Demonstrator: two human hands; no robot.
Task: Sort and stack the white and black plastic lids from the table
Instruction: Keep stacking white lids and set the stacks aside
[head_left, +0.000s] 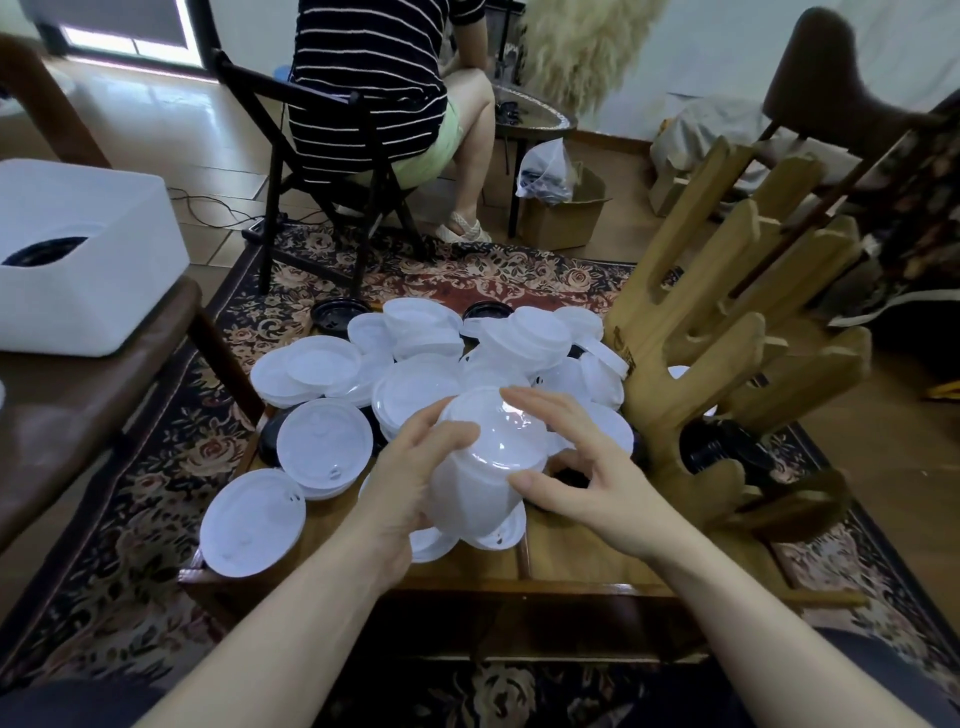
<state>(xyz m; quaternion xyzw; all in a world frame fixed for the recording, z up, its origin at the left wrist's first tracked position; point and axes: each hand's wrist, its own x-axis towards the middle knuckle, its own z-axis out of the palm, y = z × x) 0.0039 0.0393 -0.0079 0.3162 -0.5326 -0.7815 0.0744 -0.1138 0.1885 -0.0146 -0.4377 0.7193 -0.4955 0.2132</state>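
A stack of white plastic lids (483, 467) is held tilted above the small wooden table (571, 566). My left hand (410, 467) grips the stack from its left side, thumb on the top lid. My right hand (576, 462) touches the stack's right side with spread, nearly straight fingers. Many loose white lids (322, 441) cover the table behind and left of the stack. Black lids (337, 314) peek out at the far edge and under the white ones.
A wooden rack with upright prongs (727, 332) stands at the table's right. A white box (78, 260) sits on a brown seat at left. A person sits on a black folding chair (322, 171) beyond the table. A patterned rug lies underneath.
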